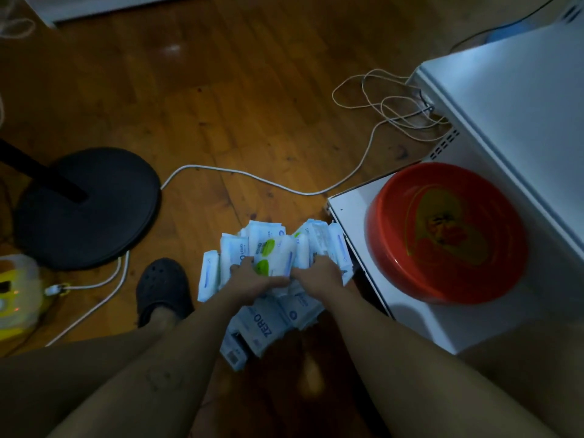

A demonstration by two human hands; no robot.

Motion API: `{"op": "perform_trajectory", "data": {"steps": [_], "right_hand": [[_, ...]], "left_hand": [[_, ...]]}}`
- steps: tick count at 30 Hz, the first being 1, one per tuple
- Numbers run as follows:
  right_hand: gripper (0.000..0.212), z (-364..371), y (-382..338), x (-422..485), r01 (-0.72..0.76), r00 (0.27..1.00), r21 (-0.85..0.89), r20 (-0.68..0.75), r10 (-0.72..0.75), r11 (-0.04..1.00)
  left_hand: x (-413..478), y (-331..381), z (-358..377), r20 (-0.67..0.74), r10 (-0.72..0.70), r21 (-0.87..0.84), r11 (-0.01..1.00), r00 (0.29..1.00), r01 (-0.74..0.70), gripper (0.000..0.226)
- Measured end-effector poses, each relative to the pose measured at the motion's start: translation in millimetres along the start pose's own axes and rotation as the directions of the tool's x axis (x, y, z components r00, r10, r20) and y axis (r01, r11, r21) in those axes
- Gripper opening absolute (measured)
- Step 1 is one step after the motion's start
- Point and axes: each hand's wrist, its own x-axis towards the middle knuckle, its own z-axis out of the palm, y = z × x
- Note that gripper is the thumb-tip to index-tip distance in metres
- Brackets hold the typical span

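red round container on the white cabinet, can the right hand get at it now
Probably yes: the red round container sits uncovered to the right of the right hand, with nothing between them. But that hand grips the pile of white and blue packets, so it must let go first.

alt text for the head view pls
Left hand and right hand grip a pile of white plastic packets over a wooden floor. A round red tin sits on a white cabinet at right, a round black stand base at left.
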Motion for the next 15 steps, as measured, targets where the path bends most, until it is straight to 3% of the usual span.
{"op": "perform_trajectory", "data": {"steps": [5, 7, 11, 15], "right_hand": [[0.033, -23.0, -9.3, -32.5, 0.030, 0.999, 0.030, 0.029, -0.031, 0.999], [0.040, -43.4, -24.7, -48.1, 0.076, 0.997, 0.090, -0.010, -0.075, 0.993], [0.035, -102.0, -63.4, -86.2, 0.246, 0.966, 0.163, -0.120, -0.228, 0.955], [0.030, -171.6, -85.7, -134.7, 0.403, 0.893, 0.059, -0.245, -0.379, 0.913]], "left_hand": [[-41.7, 23.1, -13.8, 0.030, 0.013, -0.023, 1.000, 0.999, -0.012, 0.085], [-65.7, 47.2, -21.6, -0.025, 0.104, -0.070, 0.992, 0.994, -0.106, 0.063], [-130.0, 104.7, -31.8, -0.121, 0.339, -0.130, 0.926, 0.933, -0.354, 0.032], [-187.7, 149.3, -32.6, -0.192, 0.507, -0.147, 0.832, 0.840, -0.535, 0.036]]}}
